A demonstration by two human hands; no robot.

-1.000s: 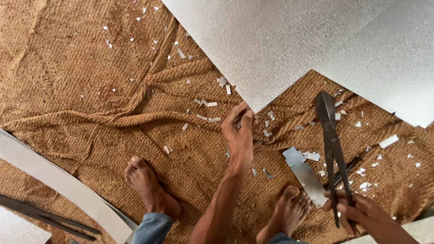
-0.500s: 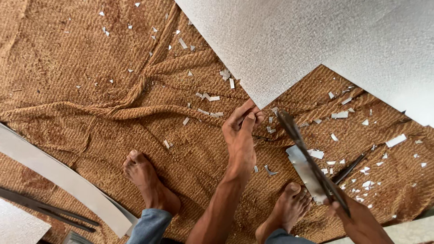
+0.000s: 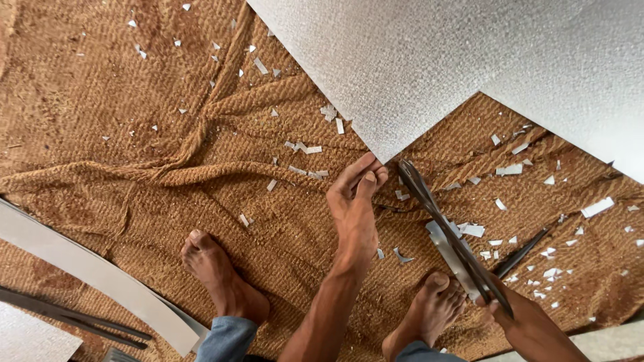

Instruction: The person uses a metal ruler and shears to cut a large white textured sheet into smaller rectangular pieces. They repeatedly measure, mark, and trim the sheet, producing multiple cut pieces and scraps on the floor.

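Left hand point(image 3: 354, 208): reaches fwd over the brown woven mat point(image 3: 121, 134), fingers point(image 3: 362, 175) held close together, tips at or just under the pointed corner of the large textured metal sheet point(image 3: 429, 67); cannot tell if it pinches the edge or only touches it. Pose approx. the same as 0.5 s ago and 1 s ago. Right hand point(image 3: 530, 325): lower right, closed round the handle end of long dark tin snips point(image 3: 449, 234); hand partly cut off by frame edge. Snips: blades lie diagonally, tip up-left, just beside the left fingertips and near the sheet corner; one handle sticks out to the right over the mat. Blades look nearly closed, not certain. Change: 1 s ago snips stood almost upright, well right of the left hand, tip apart from the sheet; 0.5 s ago already tilted toward the corner; now tip nearer the corner still. Narrow shiny metal strip point(image 3: 453, 258): lies under/beside the snips, by the right foot point(image 3: 429, 312). Left foot point(image 3: 218, 275): bare, flat on mat, same spot as before. Small metal offcuts point(image 3: 305, 149): scattered across mat, thickest on the right. Long curved pale metal strip point(image 3: 94, 268): lower left, w/ dark rods point(image 3: 74, 318) below it.
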